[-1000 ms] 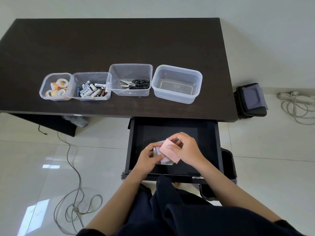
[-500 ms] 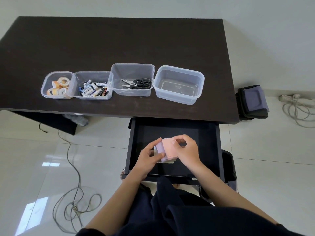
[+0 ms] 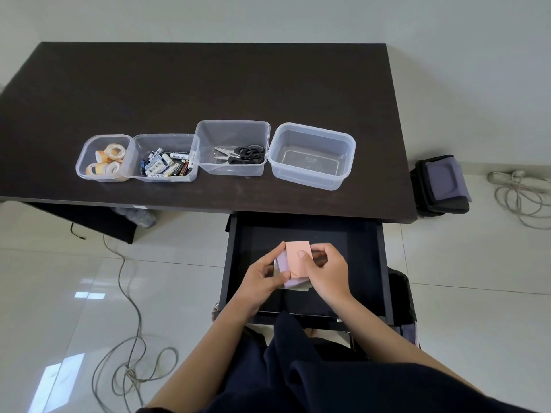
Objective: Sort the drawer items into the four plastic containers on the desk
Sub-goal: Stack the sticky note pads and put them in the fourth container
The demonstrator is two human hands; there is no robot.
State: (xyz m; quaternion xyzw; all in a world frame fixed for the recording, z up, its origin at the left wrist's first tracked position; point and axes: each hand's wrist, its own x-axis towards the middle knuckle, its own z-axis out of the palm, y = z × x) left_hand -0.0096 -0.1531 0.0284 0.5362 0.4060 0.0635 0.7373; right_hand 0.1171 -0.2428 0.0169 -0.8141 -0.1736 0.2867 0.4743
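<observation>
Both hands are low in the middle of the frame, over the open drawer [image 3: 307, 263], gathering a small stack of paper pads. The left hand [image 3: 262, 278] cups the stack from its left edge, thumb on a lilac pad [image 3: 283, 263], while the right hand [image 3: 326, 272] pinches the pink pad [image 3: 298, 257] on top, thumb pressed to its face. A pale sheet peeks out underneath. I'd guess the two-handed hold is to square the pads together so they travel as one bundle, not one at a time.

Across the middle of the desk [image 3: 208, 84] stand the four containers in a row. From the left: one with tape rolls [image 3: 105, 162], one with batteries [image 3: 165, 163], one with scissors [image 3: 241, 153], and the rightmost container [image 3: 311, 156], which is empty. That empty one sits almost directly above the drawer in the frame, so it looks like the natural home for the pads. The rest of the drawer floor looks bare, which suggests this is the last group.
</observation>
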